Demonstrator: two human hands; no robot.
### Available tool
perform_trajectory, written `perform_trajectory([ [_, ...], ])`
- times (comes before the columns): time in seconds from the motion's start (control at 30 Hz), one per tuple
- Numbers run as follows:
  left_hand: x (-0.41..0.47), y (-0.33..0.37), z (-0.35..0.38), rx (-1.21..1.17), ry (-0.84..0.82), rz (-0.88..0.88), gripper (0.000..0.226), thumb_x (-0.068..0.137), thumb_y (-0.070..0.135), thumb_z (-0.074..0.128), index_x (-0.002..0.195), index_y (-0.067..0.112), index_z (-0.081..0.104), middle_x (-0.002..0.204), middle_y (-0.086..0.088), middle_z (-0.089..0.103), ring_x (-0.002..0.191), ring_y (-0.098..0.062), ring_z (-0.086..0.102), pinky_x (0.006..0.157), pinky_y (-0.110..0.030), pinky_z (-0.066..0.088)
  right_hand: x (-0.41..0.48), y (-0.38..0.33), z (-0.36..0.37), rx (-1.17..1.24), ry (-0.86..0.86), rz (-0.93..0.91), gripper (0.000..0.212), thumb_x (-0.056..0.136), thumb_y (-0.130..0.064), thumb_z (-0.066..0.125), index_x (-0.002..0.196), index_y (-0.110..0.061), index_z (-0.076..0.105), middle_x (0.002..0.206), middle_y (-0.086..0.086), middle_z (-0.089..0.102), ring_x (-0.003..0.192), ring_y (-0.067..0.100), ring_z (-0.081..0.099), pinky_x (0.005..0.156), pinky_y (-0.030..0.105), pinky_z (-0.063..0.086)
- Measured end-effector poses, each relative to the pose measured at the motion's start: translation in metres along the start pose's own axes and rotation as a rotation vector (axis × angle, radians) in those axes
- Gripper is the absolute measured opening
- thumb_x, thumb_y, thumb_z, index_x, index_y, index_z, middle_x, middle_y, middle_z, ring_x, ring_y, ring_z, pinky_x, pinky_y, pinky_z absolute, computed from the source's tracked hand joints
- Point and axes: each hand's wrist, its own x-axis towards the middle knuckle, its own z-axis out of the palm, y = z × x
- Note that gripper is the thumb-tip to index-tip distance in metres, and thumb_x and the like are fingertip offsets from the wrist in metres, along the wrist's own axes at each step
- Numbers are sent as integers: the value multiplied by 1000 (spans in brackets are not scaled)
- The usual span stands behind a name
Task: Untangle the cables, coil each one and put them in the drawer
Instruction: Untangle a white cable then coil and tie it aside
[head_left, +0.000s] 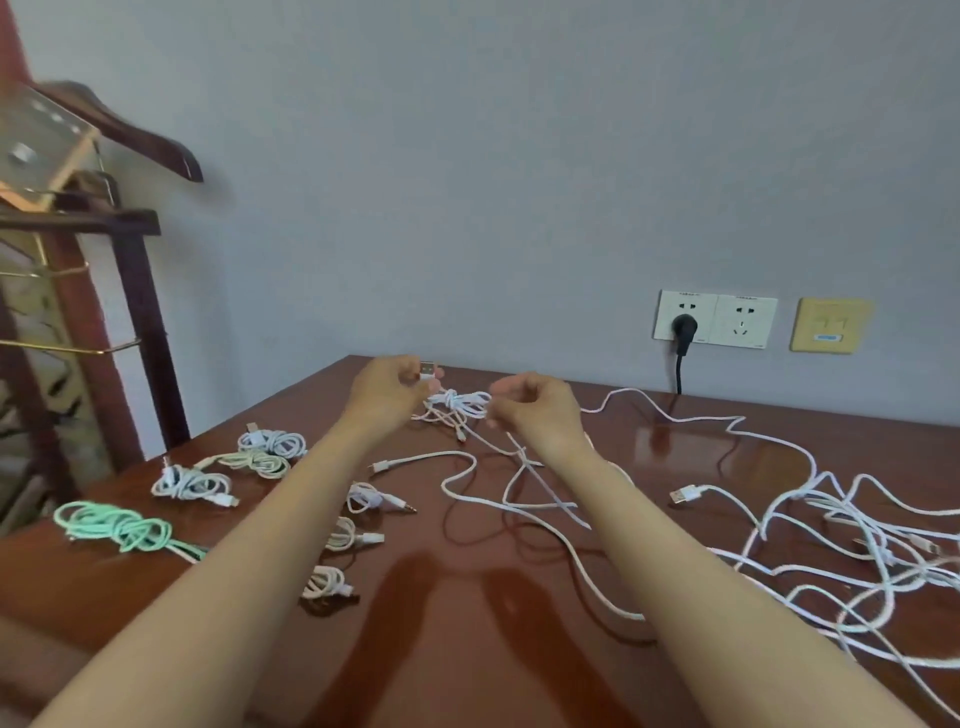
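My left hand pinches the USB plug of a white cable above the far part of the brown table. A small knotted bundle of white cable hangs between both hands. My right hand pinches that cable at the bundle's right side. From there the cable's loose run trails down over the table. A big tangle of white cables spreads over the right side. No drawer is in view.
Several coiled cables lie at the left: a mint green one, white ones, a cream one, small ones. A black plug sits in a wall socket. A wooden rack stands at left.
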Motion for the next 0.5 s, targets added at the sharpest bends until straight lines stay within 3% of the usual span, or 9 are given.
perform_trajectory([
  [0.03, 0, -5, -4, 80, 12, 5, 6, 87, 12, 63, 90, 8, 63, 105, -6, 65, 93, -20, 57, 84, -25, 41, 2, 1, 10, -15, -9, 6, 29, 73, 10, 58, 65, -19, 60, 57, -1, 61, 58, 17, 58, 74, 34, 52],
  [0.1, 0, -14, -10, 219, 21, 28, 28, 88, 12, 61, 117, 10, 59, 114, -5, 61, 107, -22, 55, 88, -24, 37, 4, 4, 29, -36, -30, 14, 32, 72, 9, 56, 61, -21, 61, 49, -5, 60, 58, 18, 59, 74, 35, 53],
  [0.17, 0, -22, -14, 312, 28, 94, 44, 89, 10, 58, 131, 16, 50, 126, -6, 56, 116, -25, 52, 97, -28, 36, 4, 8, 46, -45, -48, 15, 35, 72, 9, 53, 58, -22, 60, 48, -6, 59, 58, 17, 59, 69, 33, 52],
  [0.23, 3, -32, -15, 481, 17, 210, 44, 89, 11, 56, 130, 25, 51, 132, -1, 53, 120, -24, 48, 101, -38, 36, 2, 12, 61, -65, -59, 12, 36, 74, 10, 53, 59, -22, 58, 49, -7, 58, 57, 12, 58, 61, 25, 49],
  [0.3, 3, -40, -16, 666, -74, 275, 44, 89, 6, 52, 125, 32, 54, 127, 8, 56, 122, -17, 46, 96, -37, 32, 1, 17, 72, -86, -71, 2, 36, 75, 10, 52, 60, -23, 57, 51, -7, 57, 56, 10, 57, 59, 22, 49],
  [0.4, 1, -50, -16, 875, -222, 235, 46, 89, 2, 46, 119, 35, 55, 118, 11, 61, 118, -14, 48, 89, -35, 27, 0, 26, 83, -78, -70, 20, 36, 75, 11, 52, 62, -22, 57, 56, -5, 58, 57, 12, 59, 68, 28, 53],
  [0.5, -4, -54, -13, 913, -279, 158, 39, 88, 1, 43, 113, 28, 57, 113, 10, 64, 115, -16, 52, 90, -32, 30, -2, 34, 81, -96, -97, 57, 33, 77, 11, 53, 65, -19, 57, 56, -7, 57, 42, -3, 55, 60, 18, 50],
])
